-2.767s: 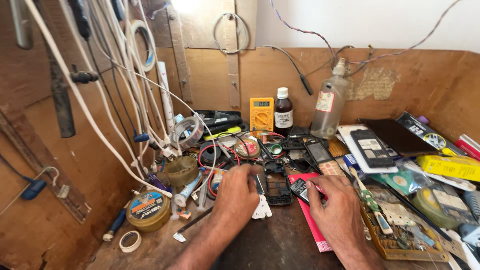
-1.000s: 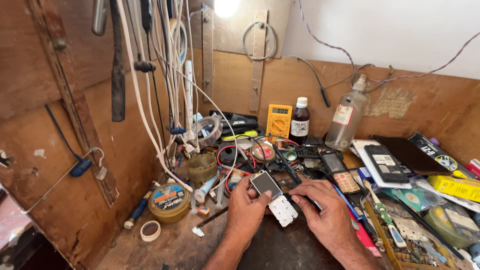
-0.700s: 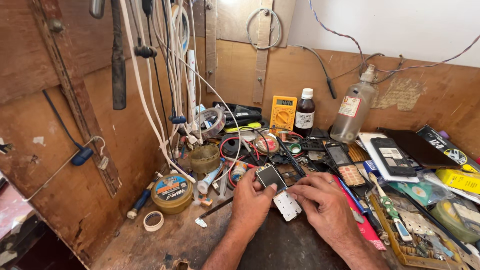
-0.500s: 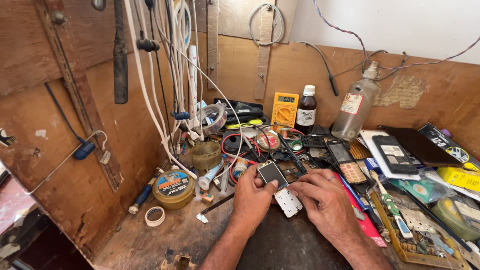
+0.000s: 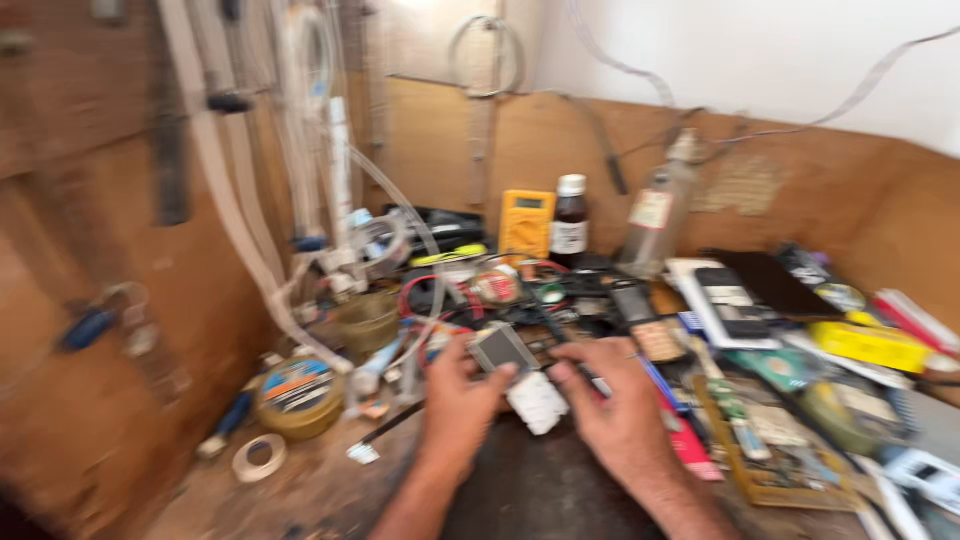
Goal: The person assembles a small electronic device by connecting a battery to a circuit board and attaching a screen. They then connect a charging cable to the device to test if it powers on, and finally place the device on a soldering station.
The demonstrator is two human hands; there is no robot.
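Observation:
The head view is blurred by motion. My left hand (image 5: 458,405) grips a small phone (image 5: 500,350) with a grey screen, tilted up at its top end. My right hand (image 5: 618,408) is beside it, fingers pinching at the phone's white lower part (image 5: 538,402). Both hands hover over a dark mat (image 5: 535,490) at the near edge of a cluttered wooden workbench.
A yellow multimeter (image 5: 526,222), a dark bottle (image 5: 570,215) and a clear bottle (image 5: 658,215) stand at the back. A round tin (image 5: 297,393) and a tape roll (image 5: 259,458) lie at left. Phones, circuit boards and parts crowd the right. Cables hang on the left wall.
The view has swung left and blurred. Both hands stay on the small phone, which sits slightly lower and nearer the middle of the frame.

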